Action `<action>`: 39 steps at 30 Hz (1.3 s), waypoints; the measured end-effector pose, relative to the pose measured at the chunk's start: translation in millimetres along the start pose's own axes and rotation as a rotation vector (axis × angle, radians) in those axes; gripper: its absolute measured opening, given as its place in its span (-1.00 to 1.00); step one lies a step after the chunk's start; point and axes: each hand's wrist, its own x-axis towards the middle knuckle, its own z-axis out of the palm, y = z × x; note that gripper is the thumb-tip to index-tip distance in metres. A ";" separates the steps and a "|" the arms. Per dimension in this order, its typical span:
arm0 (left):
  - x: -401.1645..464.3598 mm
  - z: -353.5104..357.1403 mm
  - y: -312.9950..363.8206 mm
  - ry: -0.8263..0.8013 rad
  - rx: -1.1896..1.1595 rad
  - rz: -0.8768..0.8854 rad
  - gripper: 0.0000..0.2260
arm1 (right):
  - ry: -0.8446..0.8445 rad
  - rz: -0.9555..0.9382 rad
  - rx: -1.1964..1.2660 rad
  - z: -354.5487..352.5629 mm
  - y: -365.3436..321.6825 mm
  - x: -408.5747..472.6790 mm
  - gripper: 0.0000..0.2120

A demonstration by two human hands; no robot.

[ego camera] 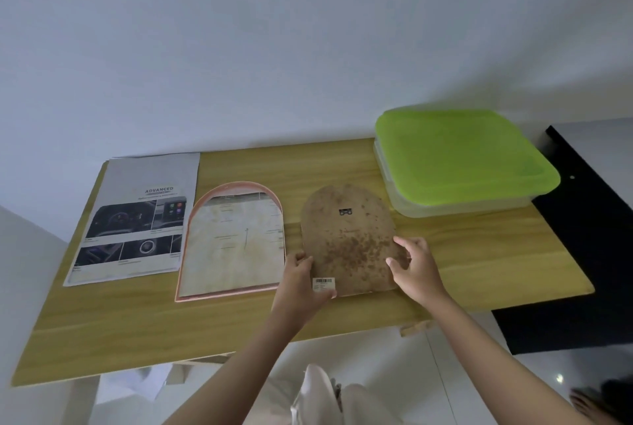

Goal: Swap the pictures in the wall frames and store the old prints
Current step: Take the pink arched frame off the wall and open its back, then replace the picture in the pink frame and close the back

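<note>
A brown arched backing board (349, 239), speckled with dark spots and fitted with a small metal hanger near its top, is held at the middle of the wooden desk (479, 253), its lower edge close to the desk's near side. The left hand (301, 282) is closed on the board's lower left corner, the thumb laid on top beside a white barcode sticker (324, 284); its grip is pinching the board. The right hand (412, 267) is placed at the board's right edge, fingers curled over the rim and thumb on the face, so that grip is also pinching the board. Whether the board lies flat or is raised slightly from the desk cannot be told.

Just left of the board, an arched frame (233, 243) with a pinkish rim is laid flat, and a pale print (236, 253) is seen inside it. Further left, a printed sheet (137, 219) with dark car-interior photographs and the word "ADVANCED" is laid flat, its far edge near the wall (274, 48). At the desk's far right corner, a clear storage box with a green lid (459, 154) is set, lid on, near the board but apart from it
</note>
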 end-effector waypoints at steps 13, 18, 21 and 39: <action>-3.7 16.9 1.5 0.016 0.149 -0.041 -0.50 | 0.061 -0.110 -0.198 12.2 26.3 0.1 -0.60; -10.4 6.3 -1.5 0.045 0.026 0.003 -0.55 | 0.126 -0.054 -0.216 15.9 15.0 -5.3 -0.62; -14.9 -15.7 -12.0 0.131 0.014 0.037 -0.54 | 0.235 -0.106 -0.264 27.0 -1.5 -5.8 -0.68; 6.3 -155.3 -152.7 0.048 0.056 -0.227 -0.11 | -0.204 -0.347 -0.358 154.9 -175.3 67.6 -0.46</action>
